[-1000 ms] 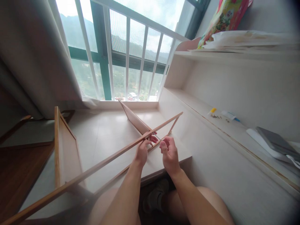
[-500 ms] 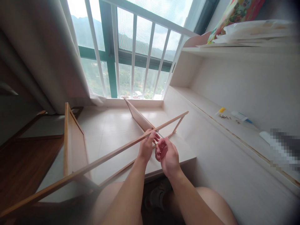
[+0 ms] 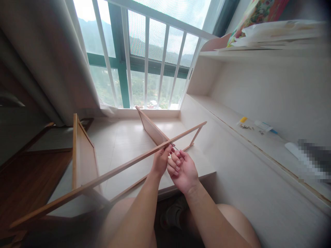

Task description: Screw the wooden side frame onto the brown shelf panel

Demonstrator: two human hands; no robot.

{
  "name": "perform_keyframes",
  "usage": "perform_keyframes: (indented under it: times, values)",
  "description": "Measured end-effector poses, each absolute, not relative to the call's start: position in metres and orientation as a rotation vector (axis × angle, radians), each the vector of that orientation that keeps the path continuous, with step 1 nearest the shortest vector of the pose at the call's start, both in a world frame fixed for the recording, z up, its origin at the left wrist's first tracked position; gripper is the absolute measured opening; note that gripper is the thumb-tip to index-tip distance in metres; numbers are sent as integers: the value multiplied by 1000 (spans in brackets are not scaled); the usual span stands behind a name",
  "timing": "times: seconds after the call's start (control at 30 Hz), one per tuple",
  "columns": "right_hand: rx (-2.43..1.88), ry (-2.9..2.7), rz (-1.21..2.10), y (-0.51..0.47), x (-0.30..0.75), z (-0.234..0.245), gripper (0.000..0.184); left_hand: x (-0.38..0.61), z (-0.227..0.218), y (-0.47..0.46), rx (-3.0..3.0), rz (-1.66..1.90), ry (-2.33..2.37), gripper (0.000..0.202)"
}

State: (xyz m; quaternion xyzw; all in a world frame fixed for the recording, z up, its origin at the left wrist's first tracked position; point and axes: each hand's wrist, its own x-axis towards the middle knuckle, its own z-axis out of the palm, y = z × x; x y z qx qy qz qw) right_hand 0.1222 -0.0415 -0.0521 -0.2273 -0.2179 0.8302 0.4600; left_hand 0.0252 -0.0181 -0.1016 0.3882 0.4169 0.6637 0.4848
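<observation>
A long light-wood rail [image 3: 124, 166] of a wooden frame crosses in front of me, rising from lower left to upper right. My left hand [image 3: 159, 162] grips it from below, near the spot where a flat wood-edged panel [image 3: 152, 127] meets it. In the fingertips of my right hand [image 3: 184, 172] is a thin metal hex key [image 3: 176, 147]; its far end reaches the rail's underside beside my left thumb. The other right fingers are curled. The joint itself is partly hidden by my fingers. Another wood-edged panel [image 3: 86, 158] stands at the left end of the frame.
On the shelf [image 3: 219, 110] at right lie small screws [image 3: 245, 126], a yellow-ended item [image 3: 242, 120] and a clear packet with a blue tip [image 3: 266, 126]. A white railing [image 3: 146, 62] guards the window. A grey curtain [image 3: 51, 62] hangs at left. The pale ledge [image 3: 119, 134] supports the frame.
My right hand has rolled palm-up around the hex key, its curled fingers now facing me. The frame has shifted very slightly; my left hand keeps its grip on the rail.
</observation>
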Motion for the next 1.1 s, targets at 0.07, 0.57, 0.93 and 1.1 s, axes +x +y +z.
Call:
perform_keyframes:
  times: [0.07, 0.57, 0.93, 1.1]
  values:
    - [-555, -528, 2069, -40, 125, -51, 19, 26, -103, -17, 947, 1628, 1031, 31]
    - [-868, -929, 1722, -42, 133, -47, 30, 28, -110, -13, 1131, 1671, 1055, 35]
    - [-1219, -1936, 662, -28, 147, -49, 39, 26, -111, -11, 1126, 1662, 1003, 34]
    - [-1244, -2090, 403, -25, 149, -49, 31, 27, -111, -11, 1124, 1664, 995, 34]
